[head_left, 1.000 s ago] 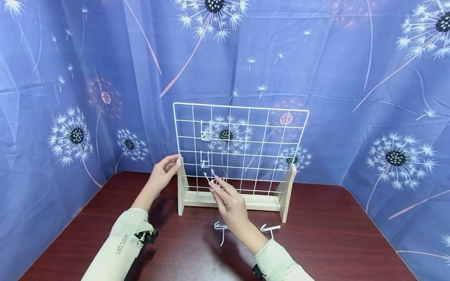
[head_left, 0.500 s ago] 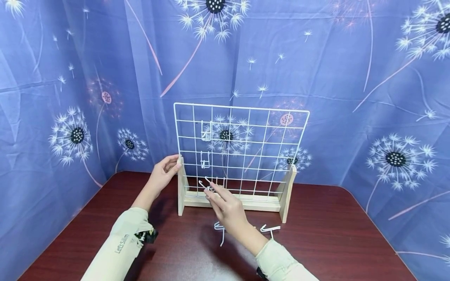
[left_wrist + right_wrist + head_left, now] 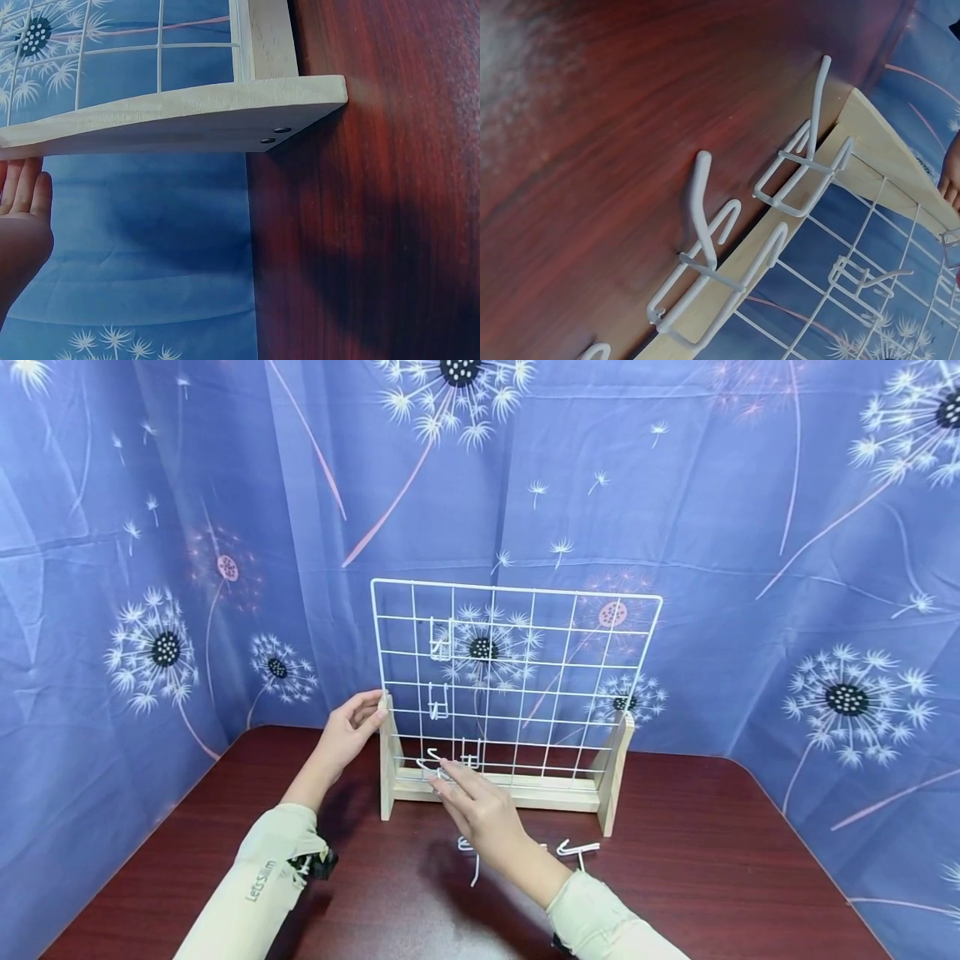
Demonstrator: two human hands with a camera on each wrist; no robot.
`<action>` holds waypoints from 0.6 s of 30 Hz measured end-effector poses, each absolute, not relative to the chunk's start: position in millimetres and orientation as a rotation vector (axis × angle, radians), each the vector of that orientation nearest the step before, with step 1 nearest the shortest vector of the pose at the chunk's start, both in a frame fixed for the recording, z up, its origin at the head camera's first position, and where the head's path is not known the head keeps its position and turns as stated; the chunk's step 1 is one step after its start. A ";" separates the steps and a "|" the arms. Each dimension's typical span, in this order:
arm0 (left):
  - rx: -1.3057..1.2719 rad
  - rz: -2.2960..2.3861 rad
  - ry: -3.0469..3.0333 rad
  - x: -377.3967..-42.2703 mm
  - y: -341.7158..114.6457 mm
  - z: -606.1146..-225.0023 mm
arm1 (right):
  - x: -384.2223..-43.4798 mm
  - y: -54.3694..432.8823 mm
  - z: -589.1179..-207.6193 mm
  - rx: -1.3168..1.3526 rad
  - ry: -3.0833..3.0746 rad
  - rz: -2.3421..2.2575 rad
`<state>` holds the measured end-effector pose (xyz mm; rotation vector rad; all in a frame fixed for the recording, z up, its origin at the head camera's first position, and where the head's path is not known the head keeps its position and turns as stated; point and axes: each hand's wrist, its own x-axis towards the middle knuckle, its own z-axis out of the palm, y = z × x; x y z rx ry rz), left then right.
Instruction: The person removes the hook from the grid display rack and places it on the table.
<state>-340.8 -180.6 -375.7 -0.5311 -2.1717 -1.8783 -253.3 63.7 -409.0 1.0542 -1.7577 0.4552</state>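
Observation:
A white wire grid rack (image 3: 510,693) stands upright between two wooden end pieces. My left hand (image 3: 351,727) holds the top of the left wooden upright (image 3: 386,760), thumb in front; in the left wrist view its fingers (image 3: 28,187) lie against the outer face. My right hand (image 3: 487,818) pinches a white wire hook (image 3: 431,767) in front of the grid's lower left; the fingertips partly cover it. Hooks hang on the grid at upper left (image 3: 440,648), below it (image 3: 438,703) and low down (image 3: 471,755). My right hand is outside the right wrist view.
More white hooks lie on the dark red table (image 3: 712,843): a left hook (image 3: 705,262), another hook (image 3: 802,169) and a right-hand hook (image 3: 577,850). A wooden base bar (image 3: 555,792) joins the uprights. Blue dandelion-print cloth (image 3: 712,635) hangs behind and at the sides.
My right hand has moved the hook left and down in front of the grid, uncovering the low hanging hook. The left hand and the rack have stayed in place.

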 end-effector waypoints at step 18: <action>-0.545 -1.846 -2.182 -342.2 -181.6 -376.8 | -254.7 61.5 -418.7 1.117 -1.759 0.340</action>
